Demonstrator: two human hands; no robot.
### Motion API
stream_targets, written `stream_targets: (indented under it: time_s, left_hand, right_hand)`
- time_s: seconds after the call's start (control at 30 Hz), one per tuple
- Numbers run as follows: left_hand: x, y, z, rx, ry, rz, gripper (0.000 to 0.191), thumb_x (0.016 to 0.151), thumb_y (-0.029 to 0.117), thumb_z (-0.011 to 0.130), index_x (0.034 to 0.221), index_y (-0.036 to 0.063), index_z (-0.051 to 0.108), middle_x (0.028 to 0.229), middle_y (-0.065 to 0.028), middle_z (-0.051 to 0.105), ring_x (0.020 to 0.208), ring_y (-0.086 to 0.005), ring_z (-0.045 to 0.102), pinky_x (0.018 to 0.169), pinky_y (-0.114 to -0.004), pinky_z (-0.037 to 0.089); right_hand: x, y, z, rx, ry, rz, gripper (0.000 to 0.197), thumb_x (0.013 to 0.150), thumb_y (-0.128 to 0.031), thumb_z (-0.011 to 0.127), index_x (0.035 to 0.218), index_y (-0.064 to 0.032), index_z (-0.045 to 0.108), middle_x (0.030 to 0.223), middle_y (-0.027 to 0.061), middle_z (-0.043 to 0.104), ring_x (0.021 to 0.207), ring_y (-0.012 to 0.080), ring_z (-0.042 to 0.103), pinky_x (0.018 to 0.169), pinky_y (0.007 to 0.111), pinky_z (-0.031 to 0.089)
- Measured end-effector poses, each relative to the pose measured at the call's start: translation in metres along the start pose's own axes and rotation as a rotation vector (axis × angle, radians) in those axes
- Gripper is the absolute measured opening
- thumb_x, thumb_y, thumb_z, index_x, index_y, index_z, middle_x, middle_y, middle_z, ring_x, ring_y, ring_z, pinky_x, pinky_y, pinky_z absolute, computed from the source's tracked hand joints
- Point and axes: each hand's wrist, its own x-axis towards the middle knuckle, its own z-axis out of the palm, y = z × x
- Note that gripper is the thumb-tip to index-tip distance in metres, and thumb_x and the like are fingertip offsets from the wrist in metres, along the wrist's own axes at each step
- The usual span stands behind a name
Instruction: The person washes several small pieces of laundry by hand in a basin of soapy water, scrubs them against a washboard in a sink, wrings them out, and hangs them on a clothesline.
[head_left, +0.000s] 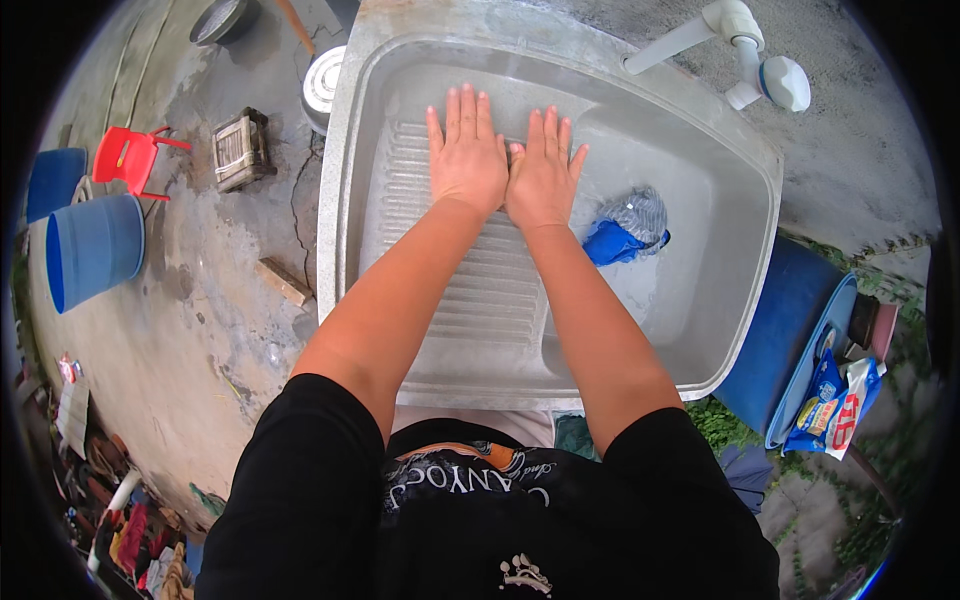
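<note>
My left hand (469, 157) is spread palm down over the ribbed washboard (469, 300) of a grey stone laundry sink (754, 300). Beside it, thumbs close together, my right hand (546, 169) has its fingers apart, also palm down. Neither hand holds anything. To the right of my right hand, in the sink's deeper basin, lie a blue cloth (611, 241) and a grey striped cloth (637, 210), bunched together. Whether the palms press on the stone cannot be told.
A white plastic pipe with a tap (784, 82) juts in at the upper right. Right of the sink, a blue barrel (780, 330) bears a detergent bag (836, 409). Leftward on the concrete are a red chair (131, 159), a wooden stool (241, 150), a brick (283, 281) and another blue barrel (97, 247).
</note>
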Motion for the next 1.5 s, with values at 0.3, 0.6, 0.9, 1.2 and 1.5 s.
stream_targets:
  time_s: [0.3,0.6,0.9,1.2,1.5]
  left_hand:
    - [-0.053,-0.014,-0.021,-0.116,-0.091,0.199,0.054,0.096,0.033,0.050,0.144,0.0072,0.044,0.153,-0.0154,0.036,0.146,-0.0332,0.023,0.120,-0.050,0.013]
    - [-0.115,0.037,-0.068,-0.703,-0.682,0.110,0.064,0.088,0.016,0.069,0.142,0.0005,0.039,0.133,-0.0184,0.057,0.096,-0.0296,0.065,0.086,-0.036,0.051]
    - [-0.128,0.124,-0.002,-1.010,-1.198,-0.414,0.070,0.099,0.030,0.054,0.151,0.0001,0.019,0.147,-0.0262,0.040,0.121,-0.0342,0.055,0.096,-0.043,0.050]
    - [-0.091,0.144,0.044,-1.514,-1.193,-1.396,0.041,0.101,0.039,0.051,0.118,0.0021,0.052,0.109,-0.0159,0.057,0.101,-0.0310,0.057,0.089,-0.047,0.051]
    - [-0.129,0.142,0.050,-1.418,-1.366,-1.081,0.031,0.098,0.032,0.059,0.115,0.0069,0.059,0.103,-0.0073,0.065,0.086,-0.0177,0.065,0.077,-0.036,0.053]
  right_hand:
    - [-0.072,0.015,-0.028,0.222,-0.122,-0.043,0.046,0.097,-0.026,0.052,0.140,-0.0117,0.048,0.153,0.0151,0.035,0.146,0.0333,0.023,0.118,0.054,0.016]
    - [-0.156,0.102,-0.129,1.259,-0.420,0.596,0.038,0.091,-0.006,0.065,0.128,-0.0079,0.059,0.115,0.0065,0.062,0.099,0.0105,0.062,0.081,0.026,0.051]
    - [-0.199,0.332,-0.065,0.214,0.025,1.060,0.052,0.088,-0.032,0.066,0.130,-0.0032,0.055,0.120,0.0211,0.064,0.110,0.0326,0.063,0.093,0.041,0.049]
    - [-0.153,0.078,-0.079,0.744,0.046,0.680,0.014,0.090,-0.013,0.063,0.100,-0.0059,0.057,0.084,0.0125,0.063,0.072,0.0265,0.064,0.069,0.038,0.050]
    - [-0.141,0.162,-0.063,0.038,-0.351,0.691,0.017,0.096,-0.024,0.054,0.105,-0.0106,0.059,0.100,0.0152,0.066,0.093,0.0357,0.065,0.079,0.047,0.051]
